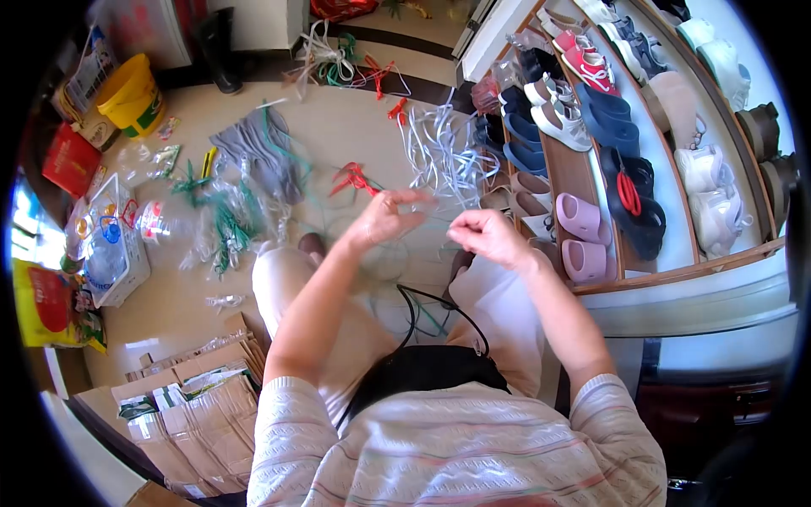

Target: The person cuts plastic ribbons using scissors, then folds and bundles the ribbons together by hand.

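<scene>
My left hand (390, 218) is raised over the floor between my knees, its fingers stretched out and slightly blurred. To its right, my right hand (488, 237) has its fingers drawn together in a pinch; whatever lies between them is too small to make out. The two hands are apart. Faint green strands (389, 258) lie below them on the floor. Just beyond my left hand is a bundle of red string (355, 178), and a tangled heap of white and pale blue strips (443, 152) spreads beyond both hands.
A shoe rack (574, 182) stands on the right, with red-handled scissors (627, 193) on black shoes. Left are a grey cloth (258, 150), green string (232, 221), a yellow bucket (133, 97), a white basket (127, 269) and flattened cardboard (203, 427).
</scene>
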The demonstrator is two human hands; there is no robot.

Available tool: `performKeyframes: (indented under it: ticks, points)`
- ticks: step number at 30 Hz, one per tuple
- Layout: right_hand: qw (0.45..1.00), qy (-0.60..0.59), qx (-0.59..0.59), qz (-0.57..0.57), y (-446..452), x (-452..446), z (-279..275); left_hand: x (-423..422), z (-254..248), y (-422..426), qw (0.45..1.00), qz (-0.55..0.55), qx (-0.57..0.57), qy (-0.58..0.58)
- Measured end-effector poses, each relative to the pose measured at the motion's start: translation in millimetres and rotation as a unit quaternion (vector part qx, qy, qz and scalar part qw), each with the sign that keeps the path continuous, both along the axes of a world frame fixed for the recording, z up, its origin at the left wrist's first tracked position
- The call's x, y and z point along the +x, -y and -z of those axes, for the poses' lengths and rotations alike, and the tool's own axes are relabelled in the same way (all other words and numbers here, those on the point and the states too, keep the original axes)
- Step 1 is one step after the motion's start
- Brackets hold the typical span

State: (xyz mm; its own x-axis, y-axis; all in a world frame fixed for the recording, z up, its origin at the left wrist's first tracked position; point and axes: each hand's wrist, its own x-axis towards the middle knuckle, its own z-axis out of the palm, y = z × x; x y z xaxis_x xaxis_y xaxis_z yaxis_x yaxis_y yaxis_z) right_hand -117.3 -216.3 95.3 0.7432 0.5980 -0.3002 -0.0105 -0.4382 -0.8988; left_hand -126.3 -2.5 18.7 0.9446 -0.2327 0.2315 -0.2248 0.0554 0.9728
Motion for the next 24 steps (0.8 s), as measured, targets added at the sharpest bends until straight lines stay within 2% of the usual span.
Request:
performKeyframes:
  ticks: [2,3,6,10,11,14,15,16,18,20,22,24]
  points:
    - [1.0,-0.011,0.001,0.012,-2.1,-3.5,0.4,-6.0,-9.2,1.8,0.966,0.115,-0.158,-0.169]
    - [1.0,-0.01,0.006,0.019,0.9,-3.3,0.5,-11.3,-23.9,-2.8,0.966,0.082,-0.128,-0.21]
    - [0.999,-0.033,-0.012,0.04,13.3,-6.6,-0.5,-8.2,-15.2,-3.2,0.973,0.116,-0.041,-0.196]
    - [0.998,-0.037,-0.039,0.017,32.0,-14.5,-0.3,-23.9,-13.2,10.0,0.991,0.083,-0.001,-0.105]
    - [0.998,-0.035,-0.057,0.016,37.0,-16.0,-0.7,-28.6,-9.1,9.5,0.993,0.071,-0.024,-0.089]
    - [0.997,-0.025,-0.072,0.008,54.6,-21.3,-6.1,-58.6,-35.7,-3.9,0.987,-0.009,-0.046,-0.157]
    - [0.998,-0.023,-0.059,-0.001,62.1,-20.8,-6.9,-67.4,-38.1,-6.0,0.988,-0.044,-0.068,-0.134]
    - [0.999,-0.02,-0.045,-0.01,67.0,-20.6,-9.2,-74.9,-37.2,-12.0,0.981,-0.056,-0.075,-0.17]
    - [0.999,0.009,-0.022,-0.03,71.6,-22.4,-18.9,-91.4,-37.3,-15.3,0.981,-0.091,-0.095,-0.14]
    - [0.998,-0.01,0.038,-0.043,70.0,-27.2,-38.5,-106.0,-47.4,-15.7,0.98,-0.103,-0.119,-0.121]
    - [0.992,0.005,0.121,-0.039,65.7,-32.4,-56.0,-122.1,-76.0,-11.0,0.984,-0.128,-0.086,-0.085]
    - [0.987,0.045,0.146,-0.057,62.3,-42.5,-81.5,-131.1,-93.9,-5.5,0.983,-0.142,-0.109,-0.045]
